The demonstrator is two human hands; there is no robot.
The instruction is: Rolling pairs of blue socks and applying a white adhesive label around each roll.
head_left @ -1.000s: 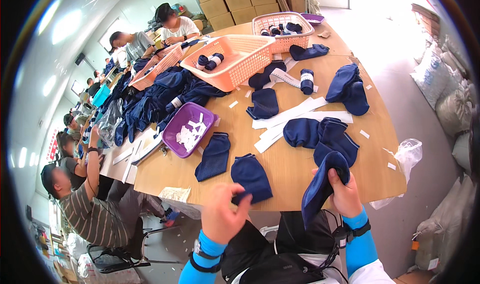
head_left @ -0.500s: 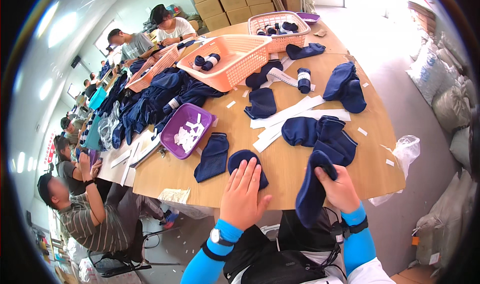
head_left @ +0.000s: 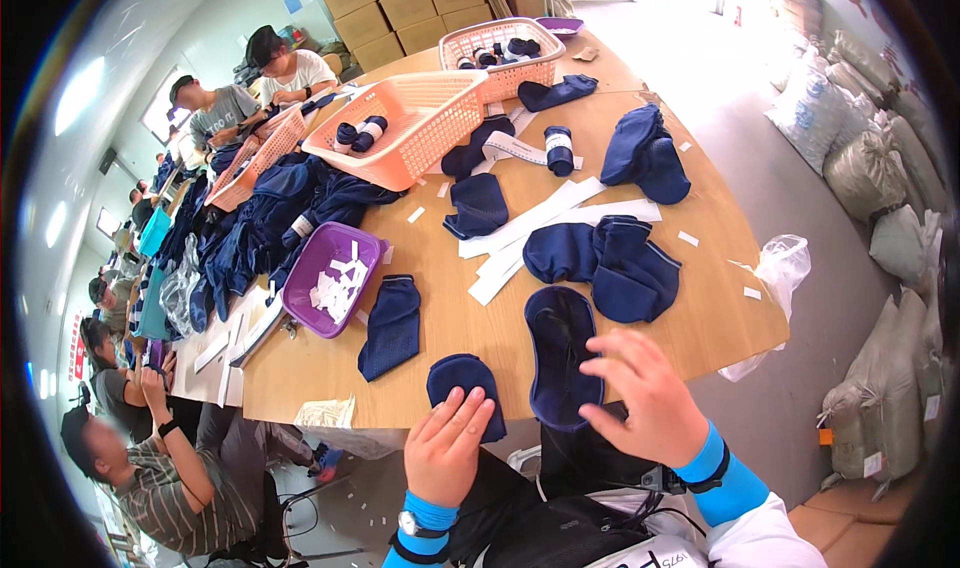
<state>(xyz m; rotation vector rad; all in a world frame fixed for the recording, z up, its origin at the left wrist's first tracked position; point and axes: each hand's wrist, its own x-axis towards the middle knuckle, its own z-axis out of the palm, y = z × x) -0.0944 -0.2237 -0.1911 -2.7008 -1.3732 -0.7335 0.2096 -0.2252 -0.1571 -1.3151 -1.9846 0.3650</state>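
My left hand (head_left: 447,445) lies with its fingers flat on a folded navy sock (head_left: 464,388) at the table's front edge. To its right, a long navy sock (head_left: 560,343) is spread out with its darker inner side showing, reaching over the edge. My right hand (head_left: 650,393) is open beside that sock, thumb and fingers apart, the fingertips close to its right side; whether they touch it I cannot tell. A flat navy sock (head_left: 391,328) rests farther left. Beyond the long sock lie more navy socks (head_left: 635,273) in a loose pile.
White paper strips (head_left: 540,230) and a rolled, banded sock (head_left: 559,151) lie mid-table. A purple basket (head_left: 375,253) holds paper bands. Peach baskets (head_left: 430,123) stand beyond, near a heap of navy socks (head_left: 265,213). Other people sit at left; sacks (head_left: 890,368) stand at right.
The sock my right hand gripped now lies spread out at the table edge, and that hand has opened. My left hand stays on the folded sock. The view has shifted slightly.
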